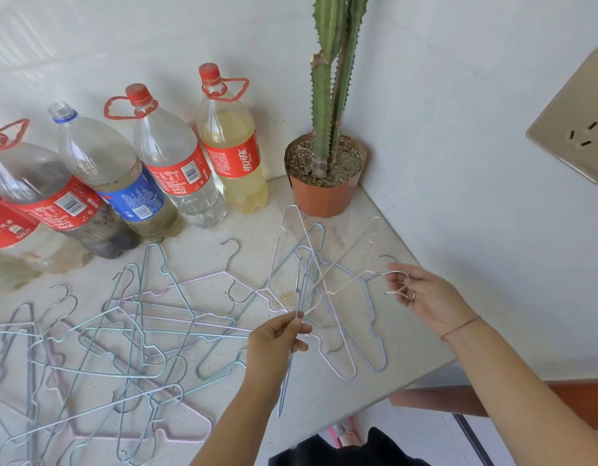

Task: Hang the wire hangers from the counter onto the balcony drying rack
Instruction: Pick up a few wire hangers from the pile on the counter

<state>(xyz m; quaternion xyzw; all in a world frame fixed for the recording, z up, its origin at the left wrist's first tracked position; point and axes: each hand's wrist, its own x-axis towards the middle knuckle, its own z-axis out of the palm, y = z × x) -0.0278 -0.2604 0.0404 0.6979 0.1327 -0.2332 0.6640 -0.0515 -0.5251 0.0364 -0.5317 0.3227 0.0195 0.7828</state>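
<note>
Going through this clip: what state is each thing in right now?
left hand: pinches held hangers' wire
right hand: holds their hooks
held hangers: bunched between both hands
loose hangers: tangled on counter
blue-label bottle: uncapped
yellow-liquid bottle: capped
cactus pot: upright
wall socket: nothing plugged in

**Cropped, hidden, unreadable**

Hanger pile [89, 348] runs off left and bottom edges. Leftmost bottle [8, 223] cropped left, cactus [327, 79] cropped top, wall socket [573, 129] cropped right. Fingers of right hand [425, 297] partly hide hanger hooks [400, 272]; count unclear. Label print unreadable.

A single head-worn wide-angle camera looks forward and steeply down, close over the worktop [196, 230], toward the corner where two walls meet.
</note>
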